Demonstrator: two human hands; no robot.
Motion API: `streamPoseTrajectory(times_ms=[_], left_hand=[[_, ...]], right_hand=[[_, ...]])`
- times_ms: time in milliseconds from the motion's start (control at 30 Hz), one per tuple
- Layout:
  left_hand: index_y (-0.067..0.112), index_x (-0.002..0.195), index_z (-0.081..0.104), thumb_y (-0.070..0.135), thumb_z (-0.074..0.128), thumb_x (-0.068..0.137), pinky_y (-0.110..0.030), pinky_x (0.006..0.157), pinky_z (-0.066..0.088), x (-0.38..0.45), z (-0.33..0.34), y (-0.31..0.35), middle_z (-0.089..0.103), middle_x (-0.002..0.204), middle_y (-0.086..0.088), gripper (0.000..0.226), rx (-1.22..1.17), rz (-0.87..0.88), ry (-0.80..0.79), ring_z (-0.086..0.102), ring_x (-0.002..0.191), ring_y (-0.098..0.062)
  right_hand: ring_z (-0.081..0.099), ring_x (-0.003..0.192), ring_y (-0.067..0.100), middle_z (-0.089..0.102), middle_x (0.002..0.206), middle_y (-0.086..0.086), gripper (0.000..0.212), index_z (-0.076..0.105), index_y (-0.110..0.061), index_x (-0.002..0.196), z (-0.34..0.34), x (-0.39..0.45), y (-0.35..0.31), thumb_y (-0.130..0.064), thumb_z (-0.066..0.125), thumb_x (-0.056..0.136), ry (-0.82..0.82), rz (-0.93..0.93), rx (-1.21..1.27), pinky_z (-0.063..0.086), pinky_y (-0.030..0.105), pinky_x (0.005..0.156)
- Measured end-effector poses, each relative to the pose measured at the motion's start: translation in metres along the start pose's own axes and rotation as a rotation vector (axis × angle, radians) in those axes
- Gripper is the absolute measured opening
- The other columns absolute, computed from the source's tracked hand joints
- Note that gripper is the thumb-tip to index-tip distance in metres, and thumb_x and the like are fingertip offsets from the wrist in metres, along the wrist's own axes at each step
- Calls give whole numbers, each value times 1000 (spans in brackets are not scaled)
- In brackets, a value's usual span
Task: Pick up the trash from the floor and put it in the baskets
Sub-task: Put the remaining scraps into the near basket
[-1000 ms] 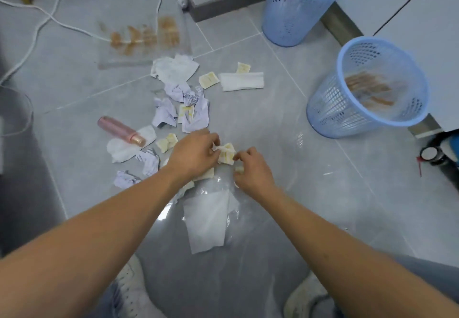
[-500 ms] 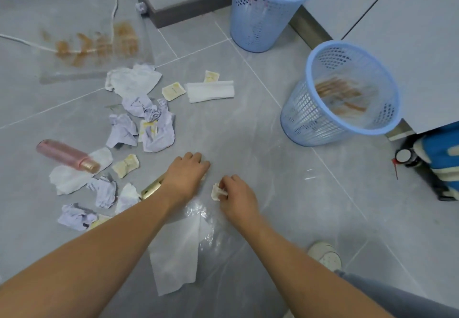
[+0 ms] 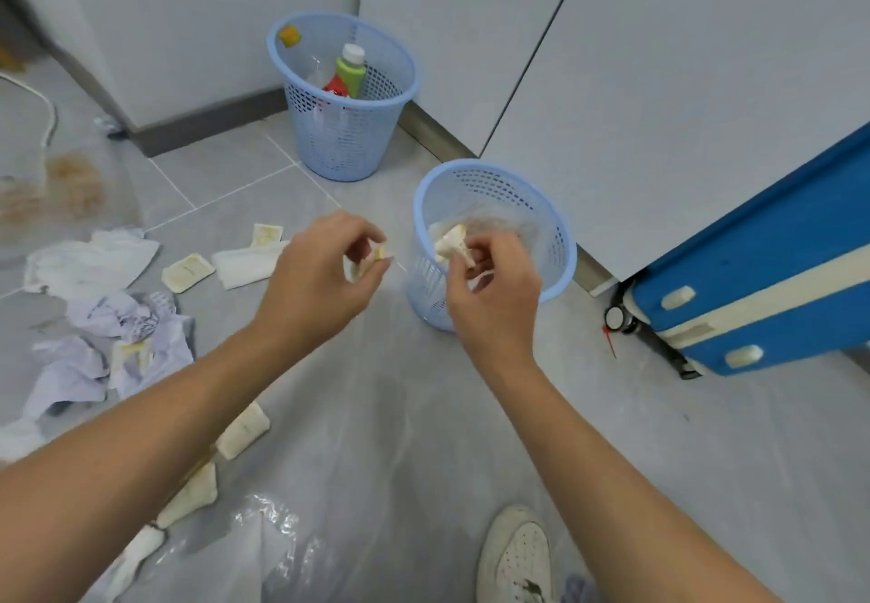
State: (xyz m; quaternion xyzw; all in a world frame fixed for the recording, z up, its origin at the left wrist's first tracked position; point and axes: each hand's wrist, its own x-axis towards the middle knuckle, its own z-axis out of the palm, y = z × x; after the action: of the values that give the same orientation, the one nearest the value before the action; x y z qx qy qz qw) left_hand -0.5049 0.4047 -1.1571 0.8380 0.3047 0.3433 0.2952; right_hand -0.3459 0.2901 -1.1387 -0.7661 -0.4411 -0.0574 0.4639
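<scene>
The right hand (image 3: pixel 494 292) pinches a crumpled cream scrap (image 3: pixel 451 242) over the near blue mesh basket (image 3: pixel 555 230). The left hand (image 3: pixel 320 282) pinches a small yellowish scrap (image 3: pixel 381 254) just beside the rim. Wrinkled paper (image 3: pixel 94 263) and flat cream packets (image 3: pixel 187 272) litter the glossy grey floor (image 3: pixel 235 179).

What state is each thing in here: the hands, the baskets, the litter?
left hand: pinching a small yellowish scrap
right hand: gripping a crumpled scrap over the near basket
far basket: upright, holding bottles
crumpled papers: lying on the floor
</scene>
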Motion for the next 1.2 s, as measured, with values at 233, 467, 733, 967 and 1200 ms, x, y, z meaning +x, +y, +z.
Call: streamPoseTrajectory(times_ms=[233, 467, 733, 967, 1200], left_hand=[[21, 114, 71, 33, 74, 85, -44, 86, 53, 90, 68, 53, 67, 103, 3, 31, 104, 22, -183, 60, 100, -19], [23, 123, 67, 38, 73, 87, -41, 88, 50, 58, 35, 32, 64, 113, 1, 39, 189, 17, -201, 55, 110, -20], [23, 105, 68, 35, 66, 85, -41, 83, 51, -77, -78, -61, 64, 93, 6, 23, 251, -295, -182, 61, 88, -17], [27, 90, 66, 41, 58, 87, -36, 65, 50, -217, -107, -102, 59, 82, 11, 16, 348, -469, -319, 58, 83, -16], [19, 85, 60, 37, 53, 94, -36, 57, 50, -256, -58, -93, 63, 87, 3, 21, 397, -238, -565, 65, 86, -23]], right_hand=[[60, 81, 15, 63, 88, -4, 16, 68, -18, 95, -31, 66, 63, -15, 70, 79, -187, 184, -270, 54, 38, 80], [60, 94, 12, 63, 102, -5, 29, 69, -20, 109, -22, 63, 38, -15, 68, 81, -280, 138, -258, 49, 28, 82], [57, 79, 16, 59, 88, -3, 18, 64, -19, 95, 65, -55, -45, -16, 61, 77, -551, -154, -47, 52, 38, 75], [57, 108, 27, 54, 116, 2, 36, 65, -21, 120, 133, -162, -42, -21, 67, 84, -1131, -80, -239, 51, 39, 86], [42, 119, 30, 51, 130, 5, 49, 58, -18, 135, 165, -193, -36, -17, 61, 86, -1200, -172, -257, 49, 44, 91]])
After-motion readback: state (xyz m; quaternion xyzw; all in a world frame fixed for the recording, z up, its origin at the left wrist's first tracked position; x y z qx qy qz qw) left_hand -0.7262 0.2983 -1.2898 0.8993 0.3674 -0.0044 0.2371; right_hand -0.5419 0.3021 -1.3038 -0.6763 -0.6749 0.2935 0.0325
